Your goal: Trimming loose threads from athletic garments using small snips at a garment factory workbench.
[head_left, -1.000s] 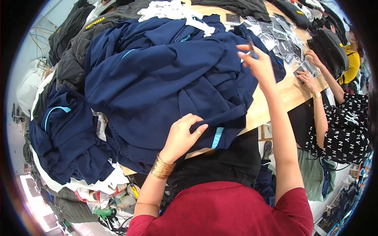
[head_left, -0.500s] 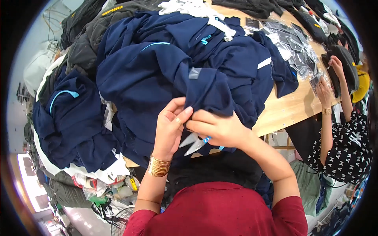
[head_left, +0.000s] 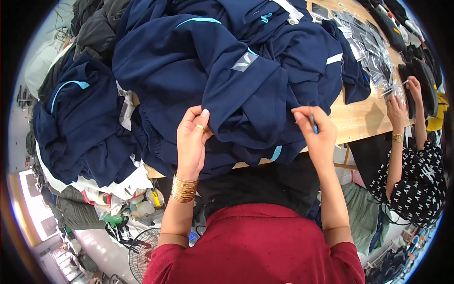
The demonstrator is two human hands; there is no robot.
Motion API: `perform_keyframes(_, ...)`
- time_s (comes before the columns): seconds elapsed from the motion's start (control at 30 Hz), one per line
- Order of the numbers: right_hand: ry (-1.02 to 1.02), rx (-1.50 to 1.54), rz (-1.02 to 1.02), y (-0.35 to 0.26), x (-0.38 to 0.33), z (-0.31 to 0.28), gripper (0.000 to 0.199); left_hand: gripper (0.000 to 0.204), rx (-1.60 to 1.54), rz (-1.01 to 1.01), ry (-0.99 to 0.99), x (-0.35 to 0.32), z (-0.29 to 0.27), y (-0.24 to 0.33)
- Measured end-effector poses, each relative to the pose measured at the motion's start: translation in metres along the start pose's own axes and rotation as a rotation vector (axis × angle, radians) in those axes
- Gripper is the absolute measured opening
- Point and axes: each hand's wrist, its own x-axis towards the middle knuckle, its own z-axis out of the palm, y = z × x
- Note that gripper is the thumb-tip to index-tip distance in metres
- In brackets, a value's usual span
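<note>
A navy garment [head_left: 246, 106] with a small grey patch [head_left: 244, 61] lies spread in front of me, on a heap of similar navy clothes. My left hand [head_left: 193, 137] pinches its near-left edge between thumb and fingers. To the right, my right hand [head_left: 318, 135] is closed, its thumb and forefinger pressed together beside the cloth. A blue bit of the thread snips [head_left: 313, 124] shows between those fingers; the blades are hidden from sight. Whether the fingertips also hold a thread, I cannot make out.
On the wooden table [head_left: 357, 118] at right lie many small clear packets [head_left: 366, 45]. A co-worker's hands [head_left: 397, 111] are busy near them. Another navy pile [head_left: 85, 128] sits at left, dark clothes [head_left: 97, 35] behind it. A wire fan [head_left: 142, 251] stands below left.
My hands have moved apart: the right went right and up, away from the garment's edge, with the snips. The left still grips the cloth. The view has shifted, and the patch shows more fully.
</note>
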Motion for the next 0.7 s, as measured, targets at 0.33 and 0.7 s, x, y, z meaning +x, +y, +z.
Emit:
perform_keyframes(0.33,-0.102,0.306,0.320,0.015,-0.011,0.003,0.016,0.066,0.898,0.675,0.056,-0.020,0.012,0.000)
perform_keyframes(0.7,-0.036,0.631,0.549,-0.004,-0.012,0.008,0.008,0.017,-0.043,-0.067,-0.134,-0.015,0.003,0.005)
